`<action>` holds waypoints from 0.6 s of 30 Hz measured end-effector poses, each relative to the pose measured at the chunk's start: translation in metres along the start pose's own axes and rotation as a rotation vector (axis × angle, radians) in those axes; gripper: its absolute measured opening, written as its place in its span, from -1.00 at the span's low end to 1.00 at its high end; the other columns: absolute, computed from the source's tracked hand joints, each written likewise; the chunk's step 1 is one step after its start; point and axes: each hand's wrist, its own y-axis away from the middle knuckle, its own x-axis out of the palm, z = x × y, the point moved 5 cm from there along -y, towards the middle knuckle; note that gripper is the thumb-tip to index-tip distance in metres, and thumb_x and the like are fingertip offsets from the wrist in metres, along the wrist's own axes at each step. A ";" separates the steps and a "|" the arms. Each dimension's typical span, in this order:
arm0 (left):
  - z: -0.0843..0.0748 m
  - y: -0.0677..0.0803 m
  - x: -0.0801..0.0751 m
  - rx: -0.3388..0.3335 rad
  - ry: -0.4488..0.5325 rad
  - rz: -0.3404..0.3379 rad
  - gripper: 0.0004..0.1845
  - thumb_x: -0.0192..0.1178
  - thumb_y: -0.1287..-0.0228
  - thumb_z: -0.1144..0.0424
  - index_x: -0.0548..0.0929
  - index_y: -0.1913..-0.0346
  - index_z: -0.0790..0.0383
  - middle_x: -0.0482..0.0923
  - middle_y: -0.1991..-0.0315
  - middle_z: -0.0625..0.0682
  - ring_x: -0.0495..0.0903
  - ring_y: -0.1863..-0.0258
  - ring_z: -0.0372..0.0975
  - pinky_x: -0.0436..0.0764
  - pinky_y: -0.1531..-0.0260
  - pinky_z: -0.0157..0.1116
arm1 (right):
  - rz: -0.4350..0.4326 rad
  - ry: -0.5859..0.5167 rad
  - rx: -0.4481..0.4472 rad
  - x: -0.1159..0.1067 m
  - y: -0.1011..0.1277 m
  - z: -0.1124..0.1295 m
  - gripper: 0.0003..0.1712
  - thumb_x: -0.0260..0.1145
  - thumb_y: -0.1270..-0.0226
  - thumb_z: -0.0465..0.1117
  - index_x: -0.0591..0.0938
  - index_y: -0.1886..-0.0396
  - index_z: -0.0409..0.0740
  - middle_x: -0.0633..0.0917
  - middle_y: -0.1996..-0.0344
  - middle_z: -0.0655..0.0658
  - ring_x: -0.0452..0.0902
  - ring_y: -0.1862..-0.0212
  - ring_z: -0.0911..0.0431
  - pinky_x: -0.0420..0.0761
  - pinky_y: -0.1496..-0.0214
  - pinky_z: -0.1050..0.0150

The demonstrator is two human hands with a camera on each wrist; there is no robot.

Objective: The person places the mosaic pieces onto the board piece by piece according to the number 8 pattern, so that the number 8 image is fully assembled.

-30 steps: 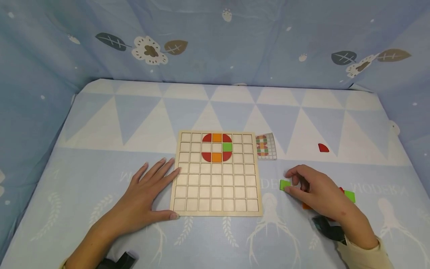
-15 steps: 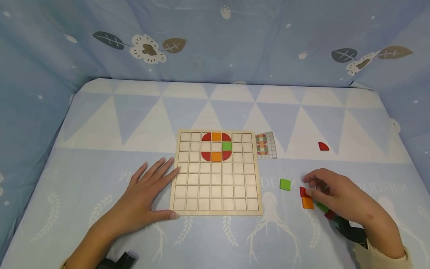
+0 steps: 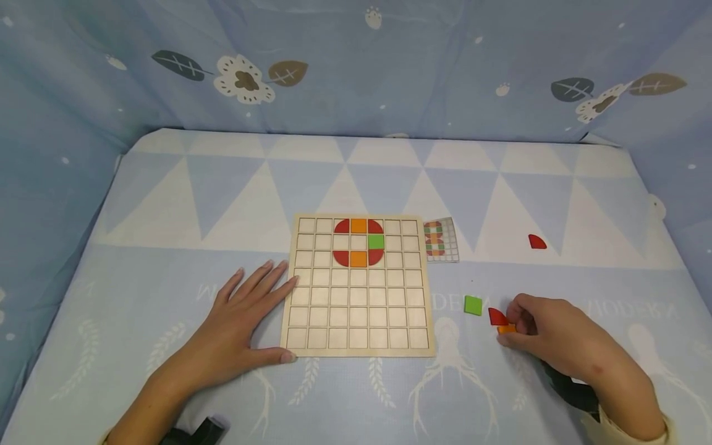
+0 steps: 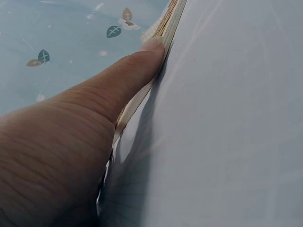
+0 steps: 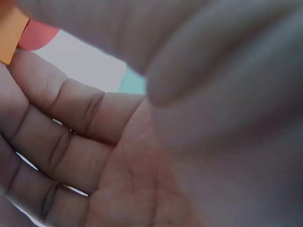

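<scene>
Orange, the tile [image 3: 507,329] pinched in the curled right hand [image 3: 562,337] beside the red piece [image 3: 497,317], right of the board [image 3: 358,316] that the spread left hand [image 3: 236,327] touches, should prove light, stiff and perhaps a little slippery, best held by opposite edges.

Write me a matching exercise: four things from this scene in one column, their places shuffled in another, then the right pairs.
1. Left hand
2. Right hand
3. Patterned card
4. Loose green square

A. Lying between the grid board and the right hand
B. With fingertips at a loose orange piece
C. Touching the board's left edge
D. By the board's upper right edge

Pairs: 1-C, 2-B, 3-D, 4-A
</scene>
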 end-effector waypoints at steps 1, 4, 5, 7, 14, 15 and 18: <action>0.000 0.000 0.000 -0.002 0.001 0.002 0.19 0.31 -0.11 -0.52 0.09 -0.71 -0.09 -0.12 -0.72 -0.04 -0.20 -0.68 -0.07 -0.38 -0.57 -0.03 | -0.004 -0.002 0.002 0.000 0.000 0.001 -0.64 0.60 -0.22 0.01 0.57 0.27 0.01 0.45 0.51 0.08 0.36 0.42 0.18 0.30 0.41 0.31; 0.000 0.000 0.000 -0.009 0.003 0.009 0.19 0.31 -0.11 -0.53 0.08 -0.71 -0.10 -0.14 -0.72 -0.05 -0.21 -0.68 -0.08 -0.38 -0.57 -0.03 | -0.017 0.004 0.011 0.001 -0.002 0.004 -0.65 0.62 -0.20 -0.03 0.61 0.23 -0.03 0.49 0.46 0.06 0.40 0.35 0.14 0.38 0.36 0.29; 0.000 0.001 0.000 -0.012 0.003 0.010 0.19 0.30 -0.11 -0.53 0.08 -0.71 -0.10 -0.14 -0.72 -0.06 -0.21 -0.68 -0.08 -0.38 -0.57 -0.03 | -0.021 0.009 0.013 0.001 -0.003 0.006 -0.64 0.62 -0.19 -0.05 0.62 0.21 -0.05 0.50 0.45 0.06 0.42 0.33 0.12 0.41 0.34 0.27; 0.001 0.002 0.000 -0.020 0.003 0.013 0.20 0.30 -0.11 -0.54 0.08 -0.71 -0.11 -0.15 -0.72 -0.06 -0.22 -0.68 -0.09 -0.39 -0.57 -0.02 | -0.026 0.018 0.013 0.001 -0.004 0.008 -0.64 0.63 -0.18 -0.07 0.63 0.20 -0.08 0.51 0.42 0.04 0.43 0.29 0.11 0.45 0.31 0.25; 0.001 0.003 0.001 -0.046 0.015 0.026 0.20 0.27 -0.09 -0.57 0.07 -0.71 -0.13 -0.16 -0.72 -0.10 -0.24 -0.69 -0.10 -0.39 -0.57 -0.02 | -0.094 -0.020 -0.057 -0.002 -0.006 0.015 -0.72 0.58 -0.25 -0.16 0.57 0.33 0.00 0.42 0.52 0.05 0.35 0.41 0.16 0.32 0.43 0.31; 0.000 0.003 0.002 -0.046 0.016 0.028 0.20 0.27 -0.09 -0.57 0.07 -0.71 -0.13 -0.16 -0.72 -0.10 -0.24 -0.69 -0.10 -0.40 -0.57 -0.01 | -0.128 -0.025 -0.081 -0.004 -0.006 0.016 -0.74 0.58 -0.26 -0.18 0.58 0.34 0.02 0.40 0.54 0.06 0.33 0.44 0.19 0.30 0.45 0.32; 0.000 0.002 0.002 -0.040 0.017 0.025 0.20 0.27 -0.09 -0.57 0.07 -0.71 -0.14 -0.16 -0.72 -0.11 -0.25 -0.69 -0.10 -0.38 -0.57 -0.01 | -0.266 -0.051 -0.174 -0.013 -0.004 0.025 -0.78 0.57 -0.28 -0.21 0.64 0.37 0.10 0.37 0.60 0.12 0.29 0.52 0.26 0.29 0.49 0.34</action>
